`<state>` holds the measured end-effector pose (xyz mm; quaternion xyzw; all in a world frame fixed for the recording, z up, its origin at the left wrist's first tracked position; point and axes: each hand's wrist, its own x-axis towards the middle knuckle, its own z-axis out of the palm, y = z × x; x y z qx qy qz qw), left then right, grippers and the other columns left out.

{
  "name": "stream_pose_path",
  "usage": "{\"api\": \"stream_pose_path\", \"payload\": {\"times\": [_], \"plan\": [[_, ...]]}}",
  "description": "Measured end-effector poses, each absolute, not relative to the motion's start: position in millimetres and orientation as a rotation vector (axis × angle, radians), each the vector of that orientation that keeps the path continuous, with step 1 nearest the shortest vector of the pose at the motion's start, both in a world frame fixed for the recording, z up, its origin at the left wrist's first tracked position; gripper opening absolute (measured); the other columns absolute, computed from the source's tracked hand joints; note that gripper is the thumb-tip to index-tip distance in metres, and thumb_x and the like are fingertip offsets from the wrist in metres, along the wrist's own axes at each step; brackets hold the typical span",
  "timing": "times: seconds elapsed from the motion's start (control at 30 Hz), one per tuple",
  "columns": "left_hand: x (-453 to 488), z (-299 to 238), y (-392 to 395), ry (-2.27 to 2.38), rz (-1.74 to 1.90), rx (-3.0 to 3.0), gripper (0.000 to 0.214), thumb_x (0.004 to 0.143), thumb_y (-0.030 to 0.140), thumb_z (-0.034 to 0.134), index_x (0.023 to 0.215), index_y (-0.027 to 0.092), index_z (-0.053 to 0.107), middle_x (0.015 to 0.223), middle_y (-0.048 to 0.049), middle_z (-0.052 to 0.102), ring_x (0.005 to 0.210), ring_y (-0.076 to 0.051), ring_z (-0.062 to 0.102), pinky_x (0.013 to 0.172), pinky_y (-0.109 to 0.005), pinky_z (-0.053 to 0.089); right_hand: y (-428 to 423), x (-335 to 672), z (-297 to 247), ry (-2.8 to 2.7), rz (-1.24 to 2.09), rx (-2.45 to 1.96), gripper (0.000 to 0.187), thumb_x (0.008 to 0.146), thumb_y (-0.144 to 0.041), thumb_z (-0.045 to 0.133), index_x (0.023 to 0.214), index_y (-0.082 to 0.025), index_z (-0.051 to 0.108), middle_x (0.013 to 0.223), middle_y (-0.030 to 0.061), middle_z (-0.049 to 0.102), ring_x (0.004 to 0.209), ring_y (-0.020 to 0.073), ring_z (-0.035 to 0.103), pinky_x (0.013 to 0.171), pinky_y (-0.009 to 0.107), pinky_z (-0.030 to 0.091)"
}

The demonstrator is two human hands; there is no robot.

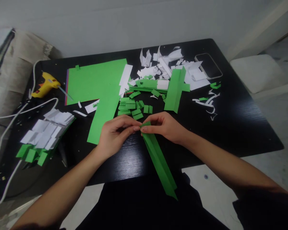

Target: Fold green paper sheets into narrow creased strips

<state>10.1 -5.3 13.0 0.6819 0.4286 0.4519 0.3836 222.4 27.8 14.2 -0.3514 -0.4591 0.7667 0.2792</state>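
A long folded strip of green paper (159,159) hangs down toward my lap, past the table's front edge. My right hand (166,127) pinches its upper end between thumb and fingers. At that same end, the thumb and fingertips of my left hand (118,131) are pressed together, meeting the right fingertips; the left hand grips the strip's tip. Just beyond my hands lie several small folded green paper pieces (131,105). Another creased green strip (174,91) rests behind my right hand, and a larger green sheet (96,81) is spread to the left.
On the left are a yellow glue gun (45,85), its white cable (2,143), and a layered white-and-green paper piece (44,134). White paper scraps (165,64) are heaped at the back. A phone (208,65) and curled white trimmings (208,102) lie to the right on the black table (244,127).
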Motion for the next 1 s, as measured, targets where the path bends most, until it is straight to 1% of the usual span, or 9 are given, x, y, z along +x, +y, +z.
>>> {"api": "stream_pose_path", "payload": {"times": [0.2,0.37,0.67,0.83,1.0], "plan": [[9.5,8.4,-5.2,1.051,1.163,1.716,0.008,0.090,0.015,0.076,0.094,0.022,0.078,0.087,-0.0016,0.076,0.076,-0.013,0.070,0.071,-0.028,0.057,27.1,221.4,14.2,-1.216,2.072,-0.940,0.021,0.071,-0.032,0.093,0.082,-0.018,0.082,0.077,0.0013,0.079,0.070,0.0138,0.071,0.071,0.027,0.057],[8.8,9.0,-3.8,1.018,1.160,1.717,0.008,0.090,0.014,0.077,0.093,0.021,0.078,0.086,-0.0022,0.076,0.078,-0.014,0.070,0.071,-0.027,0.057,27.1,221.6,14.2,-1.214,2.084,-0.929,0.020,0.071,-0.031,0.093,0.082,-0.018,0.082,0.077,0.0005,0.079,0.070,0.0120,0.071,0.071,0.025,0.056],[8.2,9.9,-1.2,0.970,1.136,1.679,0.007,0.089,0.013,0.076,0.091,0.020,0.078,0.085,-0.0031,0.076,0.077,-0.014,0.071,0.068,-0.025,0.058,26.5,222.2,12.7,-1.261,2.077,-0.938,0.023,0.072,-0.035,0.092,0.083,-0.018,0.082,0.079,0.0022,0.080,0.073,0.0143,0.073,0.073,0.027,0.058],[8.6,9.8,-1.5,0.980,1.116,1.666,0.005,0.090,0.015,0.075,0.091,0.020,0.077,0.084,-0.0032,0.075,0.076,-0.013,0.070,0.068,-0.025,0.058,26.4,221.8,14.1,-1.258,2.061,-0.956,0.025,0.070,-0.037,0.093,0.083,-0.019,0.082,0.079,0.0019,0.080,0.072,0.0146,0.073,0.072,0.028,0.059],[8.7,9.4,-1.3,1.012,1.120,1.675,0.003,0.091,0.022,0.076,0.090,0.020,0.077,0.083,-0.0047,0.075,0.074,-0.015,0.069,0.066,-0.027,0.058,26.4,222.2,13.6,-1.284,2.041,-0.963,0.025,0.071,-0.037,0.092,0.084,-0.019,0.082,0.081,0.0026,0.081,0.074,0.0158,0.074,0.074,0.030,0.060]]}}
